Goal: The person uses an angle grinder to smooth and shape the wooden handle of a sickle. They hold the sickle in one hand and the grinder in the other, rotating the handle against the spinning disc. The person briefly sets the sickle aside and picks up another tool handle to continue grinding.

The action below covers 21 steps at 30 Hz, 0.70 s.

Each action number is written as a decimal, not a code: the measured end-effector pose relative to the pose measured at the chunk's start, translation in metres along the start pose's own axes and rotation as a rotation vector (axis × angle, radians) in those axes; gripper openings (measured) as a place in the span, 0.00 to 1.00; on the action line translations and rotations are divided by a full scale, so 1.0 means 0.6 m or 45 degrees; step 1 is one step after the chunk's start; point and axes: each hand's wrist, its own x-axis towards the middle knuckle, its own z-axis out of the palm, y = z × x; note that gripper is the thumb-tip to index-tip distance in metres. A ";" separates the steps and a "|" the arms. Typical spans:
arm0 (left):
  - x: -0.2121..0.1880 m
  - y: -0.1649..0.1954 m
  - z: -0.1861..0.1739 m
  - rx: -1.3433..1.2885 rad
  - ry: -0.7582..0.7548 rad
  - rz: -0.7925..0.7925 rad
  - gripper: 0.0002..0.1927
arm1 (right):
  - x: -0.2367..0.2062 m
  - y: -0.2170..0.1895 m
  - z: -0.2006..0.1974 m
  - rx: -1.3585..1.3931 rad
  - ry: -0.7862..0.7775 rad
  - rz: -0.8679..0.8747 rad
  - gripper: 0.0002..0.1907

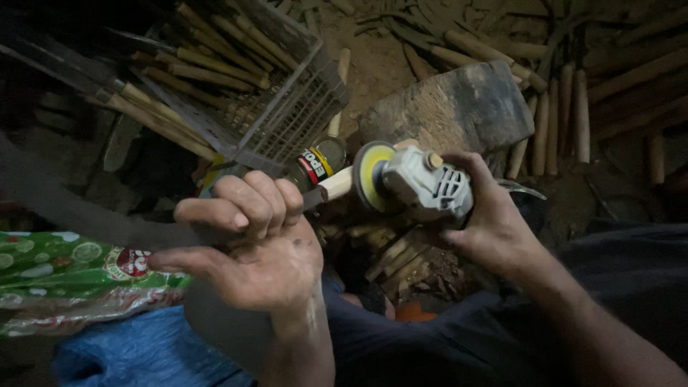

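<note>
My left hand [251,240] is closed around a long flat dark metal blade [64,201] that runs off to the left, with a pale wooden handle [335,184] sticking out to the right of my fingers. My right hand [494,218] grips a grey angle grinder [430,185]. Its round yellow-faced disc [371,175] touches the end of the wooden handle. Both hands are held above my lap.
A grey plastic crate [283,118] of wooden handles stands tilted at the upper left. A worn wooden block [459,104] sits behind the grinder, more handles [566,118] lie on the dirt floor to the right. A small tin [322,161], a green printed bag [64,269] and blue plastic [136,351] are nearby.
</note>
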 end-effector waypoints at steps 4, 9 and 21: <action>-0.008 0.000 -0.006 0.016 -0.019 0.005 0.35 | -0.015 -0.010 0.003 0.145 -0.101 0.191 0.55; -0.009 -0.001 -0.005 -0.007 0.018 -0.034 0.35 | -0.017 -0.011 0.014 0.619 -0.247 -0.033 0.56; -0.005 -0.002 -0.021 -0.076 -0.020 -0.038 0.37 | -0.013 -0.034 -0.001 0.176 -0.127 0.226 0.54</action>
